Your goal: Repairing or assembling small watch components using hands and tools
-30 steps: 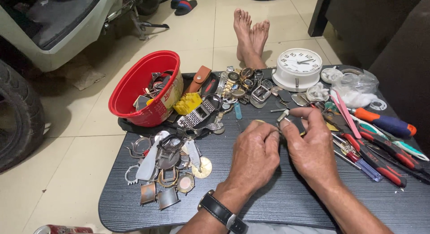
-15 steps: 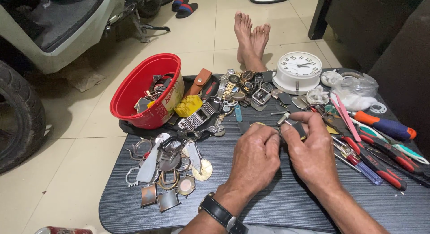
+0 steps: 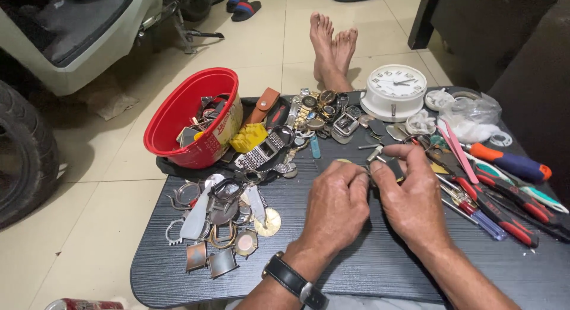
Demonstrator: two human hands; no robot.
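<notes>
Tiled floor (image 3: 261, 54) surrounds a low dark bench (image 3: 368, 268), with a vehicle tyre (image 3: 24, 155) at the left edge and a pair of bare feet (image 3: 332, 48) stretched out beyond the far side. Head view, the only view supplied: the left hand (image 3: 335, 206), with a black wristwatch (image 3: 294, 280) on its wrist, and the right hand (image 3: 409, 200) meet over the middle of the bench, fingertips pinched together on a small dark watch part (image 3: 389, 164) with a short metal piece standing out of it toward the far side. Each grip is closed down to the fingertips; which hand carries the part and which merely steadies it cannot be told, as the fingers cover most of it. The part sits just above the bench top, between the two thumbs. Left of the hands lies a heap of watch cases and loose metal frames (image 3: 222, 218); behind that, a red plastic bowl (image 3: 190, 117) tilted on its side with more parts inside. A white round clock (image 3: 395, 90) stands at the far edge, and screwdrivers and pliers with red and orange handles (image 3: 504, 191) lie just right of the right hand. Judgement: fine fitting or prising work on the held part appears to be in hand; any following move would call for steady fingertip pressure, since so small a piece could slip into the surrounding clutter.
</notes>
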